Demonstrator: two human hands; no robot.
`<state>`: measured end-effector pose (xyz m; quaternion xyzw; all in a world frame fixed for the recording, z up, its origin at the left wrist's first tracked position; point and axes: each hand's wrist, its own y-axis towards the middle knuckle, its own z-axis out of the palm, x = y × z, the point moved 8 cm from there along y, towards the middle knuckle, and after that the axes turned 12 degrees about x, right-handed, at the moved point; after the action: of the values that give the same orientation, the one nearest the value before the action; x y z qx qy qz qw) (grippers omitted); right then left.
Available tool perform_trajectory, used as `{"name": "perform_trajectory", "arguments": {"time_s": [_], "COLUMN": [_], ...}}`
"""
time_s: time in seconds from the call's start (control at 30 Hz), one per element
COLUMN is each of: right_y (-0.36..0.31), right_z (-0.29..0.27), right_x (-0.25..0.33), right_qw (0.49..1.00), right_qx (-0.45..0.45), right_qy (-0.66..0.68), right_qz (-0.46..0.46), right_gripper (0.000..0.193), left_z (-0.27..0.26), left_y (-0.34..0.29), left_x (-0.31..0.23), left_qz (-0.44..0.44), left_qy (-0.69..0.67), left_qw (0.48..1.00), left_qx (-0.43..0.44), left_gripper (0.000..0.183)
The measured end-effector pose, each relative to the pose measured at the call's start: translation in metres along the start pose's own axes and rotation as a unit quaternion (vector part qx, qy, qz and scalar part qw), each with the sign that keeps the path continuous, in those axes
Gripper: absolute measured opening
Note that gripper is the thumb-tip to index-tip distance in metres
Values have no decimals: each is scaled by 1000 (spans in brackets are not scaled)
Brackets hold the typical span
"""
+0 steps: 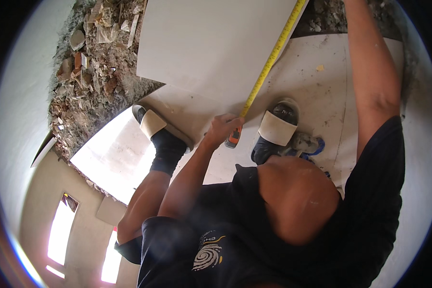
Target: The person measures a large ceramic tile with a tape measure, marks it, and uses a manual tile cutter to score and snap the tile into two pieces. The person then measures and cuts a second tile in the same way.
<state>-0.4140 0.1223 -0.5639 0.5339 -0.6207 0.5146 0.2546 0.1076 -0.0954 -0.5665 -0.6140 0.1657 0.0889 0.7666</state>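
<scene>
My left hand (222, 127) is closed around a tape measure (234, 137) with an orange and dark grey case. Its yellow blade (269, 62) is pulled out, running up and to the right along the right side of a smooth white board (201, 41) until it leaves the upper edge of the picture. My right arm (375, 72) stretches forward at the upper right; the hand itself is cut off by the frame, so what it touches is hidden.
Dusty pale boards (329, 81) lie under my sandalled feet. Broken rubble (93, 67) covers the ground at left, with more at the upper right. A crumpled clear and blue item (309, 144) lies beside my right foot. Walls stand on both sides, with bright openings (62, 230) lower left.
</scene>
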Motion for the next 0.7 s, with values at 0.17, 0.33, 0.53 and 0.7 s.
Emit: {"name": "perform_trajectory", "arguments": {"time_s": [0.17,0.33,0.53,0.7], "right_y": [7,10,8,2], "right_z": [1,-2,2,2], "right_x": [-1,-2,3,13], "right_qw": [1000,996,998,996], "right_qx": [7,-13,-17,-22], "right_qy": [-25,-86,-54,-88], "right_qz": [2,26,-3,15], "right_gripper": [25,29,40,44], "left_z": [-2,-3,-8,-11], "left_y": [6,10,16,20], "left_x": [8,13,16,15], "left_qz": [3,-8,-33,-27], "left_qy": [10,-30,-3,-2], "left_qw": [1000,999,998,999], "left_qx": [-5,-29,-46,-40], "left_gripper": [34,34,34,36]}}
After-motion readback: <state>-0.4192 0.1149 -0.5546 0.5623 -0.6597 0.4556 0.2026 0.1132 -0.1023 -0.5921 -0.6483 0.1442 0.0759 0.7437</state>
